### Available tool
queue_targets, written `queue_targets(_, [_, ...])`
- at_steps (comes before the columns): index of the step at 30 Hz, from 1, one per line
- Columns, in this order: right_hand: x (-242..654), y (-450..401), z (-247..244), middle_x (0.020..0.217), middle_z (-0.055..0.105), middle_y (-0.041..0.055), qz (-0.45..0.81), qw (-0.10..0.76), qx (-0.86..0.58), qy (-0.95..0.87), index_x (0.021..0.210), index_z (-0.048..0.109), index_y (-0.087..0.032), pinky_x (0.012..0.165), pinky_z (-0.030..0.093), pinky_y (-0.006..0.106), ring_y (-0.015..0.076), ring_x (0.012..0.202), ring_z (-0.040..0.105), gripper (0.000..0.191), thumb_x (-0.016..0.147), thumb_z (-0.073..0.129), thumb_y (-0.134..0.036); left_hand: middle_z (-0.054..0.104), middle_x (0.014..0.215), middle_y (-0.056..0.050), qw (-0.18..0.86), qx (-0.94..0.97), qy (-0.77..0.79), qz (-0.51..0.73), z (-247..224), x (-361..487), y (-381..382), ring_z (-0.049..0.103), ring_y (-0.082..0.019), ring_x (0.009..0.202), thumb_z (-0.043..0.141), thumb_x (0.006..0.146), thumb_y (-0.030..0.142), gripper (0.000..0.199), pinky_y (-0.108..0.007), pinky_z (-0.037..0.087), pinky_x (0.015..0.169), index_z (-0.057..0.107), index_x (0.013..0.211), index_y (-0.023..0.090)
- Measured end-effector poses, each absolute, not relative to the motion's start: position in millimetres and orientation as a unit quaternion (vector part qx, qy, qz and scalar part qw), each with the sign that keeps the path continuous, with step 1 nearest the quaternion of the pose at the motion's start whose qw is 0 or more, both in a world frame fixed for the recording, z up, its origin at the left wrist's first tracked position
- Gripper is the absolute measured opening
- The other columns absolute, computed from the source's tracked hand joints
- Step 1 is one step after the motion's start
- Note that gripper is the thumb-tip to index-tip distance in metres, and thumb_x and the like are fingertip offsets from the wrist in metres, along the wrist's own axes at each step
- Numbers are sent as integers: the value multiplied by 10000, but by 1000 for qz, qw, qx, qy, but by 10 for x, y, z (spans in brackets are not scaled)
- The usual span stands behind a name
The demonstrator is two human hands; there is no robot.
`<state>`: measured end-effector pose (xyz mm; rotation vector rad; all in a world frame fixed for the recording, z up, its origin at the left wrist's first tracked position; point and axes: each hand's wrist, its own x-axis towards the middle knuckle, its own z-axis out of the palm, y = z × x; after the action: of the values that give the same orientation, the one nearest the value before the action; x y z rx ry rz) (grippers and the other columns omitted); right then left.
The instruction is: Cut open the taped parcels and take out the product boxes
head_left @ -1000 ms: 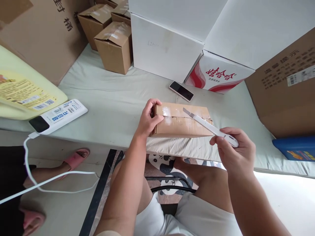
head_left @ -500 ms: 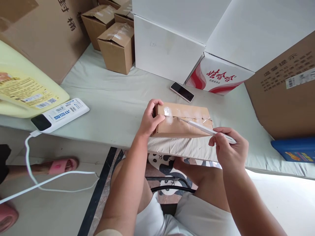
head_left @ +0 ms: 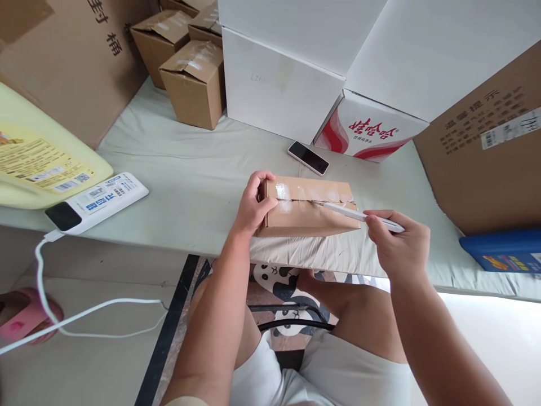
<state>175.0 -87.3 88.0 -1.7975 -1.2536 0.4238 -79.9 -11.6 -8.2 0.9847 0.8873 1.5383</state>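
A small brown cardboard box (head_left: 310, 217) lies near the front edge of the cloth-covered surface, with a taped seam along its top. My left hand (head_left: 255, 204) grips its left end, thumb on top and fingers around the far corner. Pinched in my right hand (head_left: 399, 242) is a slim white utility knife (head_left: 344, 211). Its thin tip is in or against the seam, about halfway along. At the right end the seam's edges look torn and slightly apart. The inside of the box is hidden.
Behind the box lies a phone (head_left: 308, 157). White boxes (head_left: 281, 84) and a red-and-white carton (head_left: 367, 132) stand at the back. Left are a white power bank (head_left: 99, 200) with cable, a yellow jug (head_left: 42, 158) and small cartons (head_left: 194, 84). A blue case (head_left: 502, 251) sits right.
The knife's tip has shifted slightly right along the seam, and my right hand has drawn a little right. My left hand still grips the box. A pink-slippered foot at left has moved away.
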Motion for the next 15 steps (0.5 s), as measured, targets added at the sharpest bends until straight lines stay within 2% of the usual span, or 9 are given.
queue_targets(2, [1866, -915, 895, 483, 465, -53, 176, 455, -734, -473, 786, 794, -187, 456, 252, 259, 91, 471, 382, 233, 691, 802, -399, 608, 863, -31, 526, 409, 371, 646, -87, -808, -106, 510, -197, 765, 738, 579, 164, 397, -294, 411, 679, 731, 963, 266])
queue_targets(4, [2066, -975, 858, 474, 422, -75, 186, 511, -717, -436, 789, 766, -193, 464, 261, 256, 84, 456, 372, 216, 704, 812, -387, 614, 852, -33, 532, 403, 363, 651, -87, -808, -87, 527, -194, 760, 749, 587, 180, 394, -285, 428, 665, 737, 972, 261])
queue_targets(7, [2501, -1064, 645, 492, 424, -89, 183, 595, -676, -395, 833, 722, -194, 513, 358, 263, 95, 458, 443, 300, 731, 797, -466, 639, 897, -38, 540, 383, 345, 666, -80, -778, -44, 579, -185, 780, 761, 602, 215, 433, -267, 472, 659, 724, 1031, 256])
queue_targets(9, [2807, -1110, 400, 614, 583, -35, 157, 556, -715, -393, 973, 717, -186, 601, 464, 292, 145, 571, 603, 445, 768, 730, -581, 649, 972, -42, 529, 364, 343, 686, -81, -740, -17, 610, -179, 821, 780, 596, 228, 469, -255, 502, 675, 701, 1057, 260])
queue_targets(11, [3050, -1142, 118, 818, 717, 57, 144, 470, -774, -399, 1109, 700, -181, 727, 542, 362, 217, 775, 718, 587, 800, 619, -674, 645, 1043, -43, 508, 346, 351, 707, -95, -702, -6, 628, -175, 869, 794, 609, 254, 467, -252, 526, 708, 666, 1058, 267])
queue_targets(13, [3190, -1157, -138, 951, 759, 122, 147, 410, -804, -404, 1143, 707, -182, 845, 560, 461, 277, 911, 732, 638, 790, 569, -695, 638, 1062, -37, 484, 337, 368, 719, -123, -679, -21, 637, -178, 918, 804, 638, 301, 438, -257, 539, 747, 629, 1038, 270])
queue_targets(15, [3223, -1143, -320, 1054, 765, 169, 152, 390, -810, -412, 1099, 743, -183, 963, 528, 563, 325, 1002, 712, 603, 757, 603, -658, 644, 1067, -34, 459, 342, 385, 724, -160, -678, -61, 644, -185, 971, 823, 668, 377, 426, -264, 544, 788, 607, 1018, 267])
